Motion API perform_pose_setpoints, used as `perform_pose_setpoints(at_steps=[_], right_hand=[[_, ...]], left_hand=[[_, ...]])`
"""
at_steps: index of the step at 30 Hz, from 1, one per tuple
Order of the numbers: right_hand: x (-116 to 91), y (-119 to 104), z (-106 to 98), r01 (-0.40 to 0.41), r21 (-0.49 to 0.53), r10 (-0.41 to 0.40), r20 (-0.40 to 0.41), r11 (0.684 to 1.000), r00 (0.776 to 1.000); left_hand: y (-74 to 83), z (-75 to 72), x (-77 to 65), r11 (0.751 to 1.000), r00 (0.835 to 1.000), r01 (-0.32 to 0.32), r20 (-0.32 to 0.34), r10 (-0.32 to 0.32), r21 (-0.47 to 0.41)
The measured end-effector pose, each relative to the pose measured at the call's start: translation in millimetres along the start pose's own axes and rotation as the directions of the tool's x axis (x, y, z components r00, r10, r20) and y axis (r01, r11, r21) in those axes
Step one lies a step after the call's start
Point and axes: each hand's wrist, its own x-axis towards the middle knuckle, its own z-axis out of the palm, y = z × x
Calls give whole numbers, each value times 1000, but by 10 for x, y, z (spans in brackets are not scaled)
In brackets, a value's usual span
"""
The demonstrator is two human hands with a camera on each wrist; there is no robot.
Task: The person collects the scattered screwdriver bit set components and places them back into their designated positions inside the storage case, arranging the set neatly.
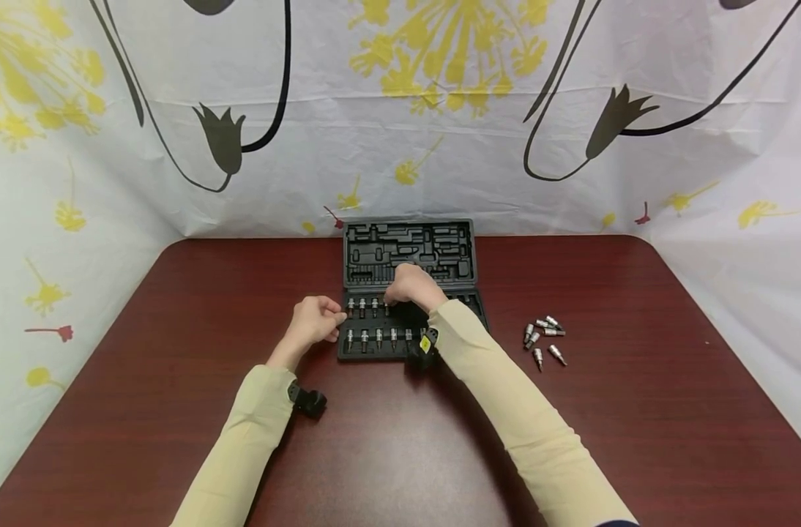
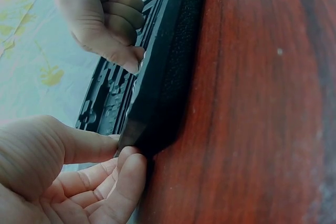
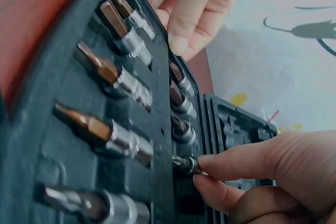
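Observation:
A black bit socket case (image 1: 466, 287) lies unfolded on the table, with two rows of silver bit sockets in its near half. My right hand (image 1: 414, 285) reaches over the upper row. In the right wrist view, its thumb and forefinger pinch a bit socket (image 3: 185, 164) lying in or just at its slot. My left hand (image 1: 313, 320) grips the case's left edge between thumb and fingers, as the left wrist view also shows. Larger bit sockets (image 3: 128, 142) with copper-coloured tips fill the lower row. My right wrist and sleeve hide the right part of the case.
Several loose bit sockets (image 1: 544, 333) lie scattered on the reddish-brown table (image 1: 638, 410), right of the case. The case's moulded lid (image 1: 410, 252) leans back at the table's far edge, near a white patterned cloth (image 1: 466, 161).

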Motion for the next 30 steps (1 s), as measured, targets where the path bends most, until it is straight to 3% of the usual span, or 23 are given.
perform_pose_setpoints(at_steps=[12,17,21,25,30], right_hand=[[33,39,-72,-81,21,80,66,996,995],[41,58,-45,-100,18,99,39,995,994],[20,64,-11,-51,-7,51,-1,999,999],[1,92,-11,-8,132,11,-24,991,1000],[-24,167,-57,14,381,-19,8,925,1000]], left_hand=[[-3,-26,-25,1000,1000,4,11,-4,-1],[-14,-26,-18,1000,1000,11,-2,-11,9],[-29,-9,-10,1000,1000,6,4,-6,7],[-30,7,-6,1000,1000,-2,9,2,-8],[-10,2,-2,1000,1000,-4,3,4,-3]])
